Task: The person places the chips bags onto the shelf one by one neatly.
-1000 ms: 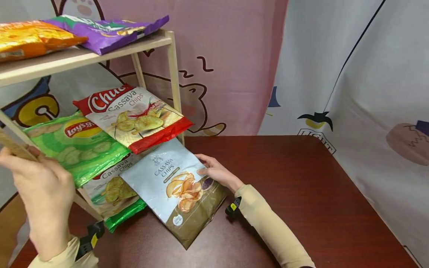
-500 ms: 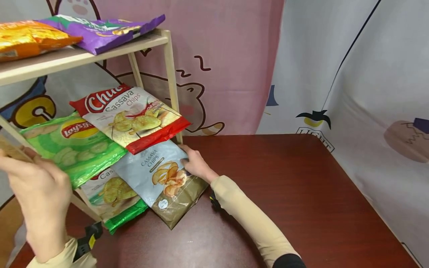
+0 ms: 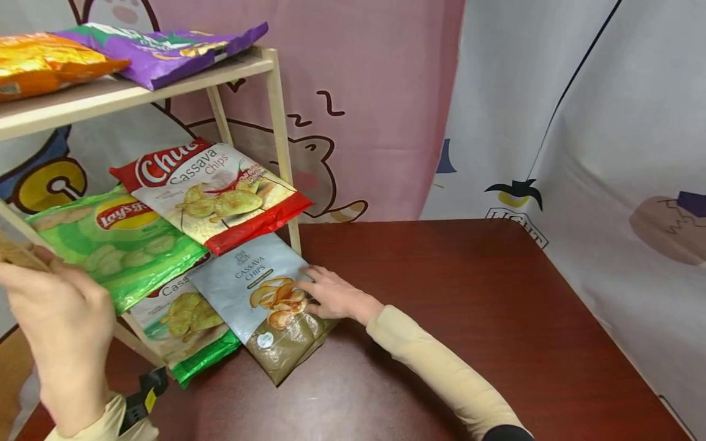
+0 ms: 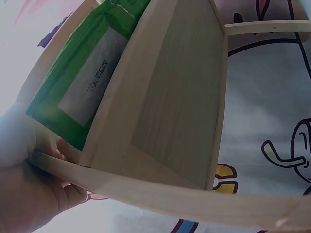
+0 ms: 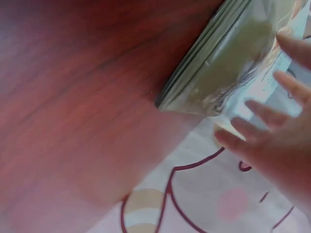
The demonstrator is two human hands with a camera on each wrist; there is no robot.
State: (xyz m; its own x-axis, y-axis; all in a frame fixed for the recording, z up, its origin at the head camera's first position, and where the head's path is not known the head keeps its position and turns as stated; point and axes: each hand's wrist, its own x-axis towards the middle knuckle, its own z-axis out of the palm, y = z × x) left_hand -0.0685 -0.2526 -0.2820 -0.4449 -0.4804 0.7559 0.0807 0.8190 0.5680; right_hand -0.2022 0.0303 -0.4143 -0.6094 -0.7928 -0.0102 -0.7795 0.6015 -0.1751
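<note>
My left hand (image 3: 68,331) grips a wooden upright (image 4: 146,189) of the shelf rack at the left; the left wrist view shows the fingers wrapped round it. A grey-blue and olive bag of cassava chips (image 3: 265,306) leans out of the lower shelf, its bottom corner over the red-brown table. At that bag's right edge is my right hand (image 3: 339,297), fingers spread and fingertips overlapping the bag in the head view. In the right wrist view the right hand (image 5: 277,141) holds nothing. Under the bag's left side lies a green-edged cassava chips bag (image 3: 190,324).
The rack's middle level holds a green Lay's bag (image 3: 121,242) and a red-and-white cassava chips bag (image 3: 220,196), both jutting forward. An orange bag (image 3: 49,64) and a purple bag (image 3: 165,55) lie on top. Printed cloth (image 3: 375,110) hangs behind the table (image 3: 469,294).
The grey-blue bag has slid left and inward under the red-and-white one, pushed by my right hand. That hand has since let go and spread its fingers. My left hand stays on the upright.
</note>
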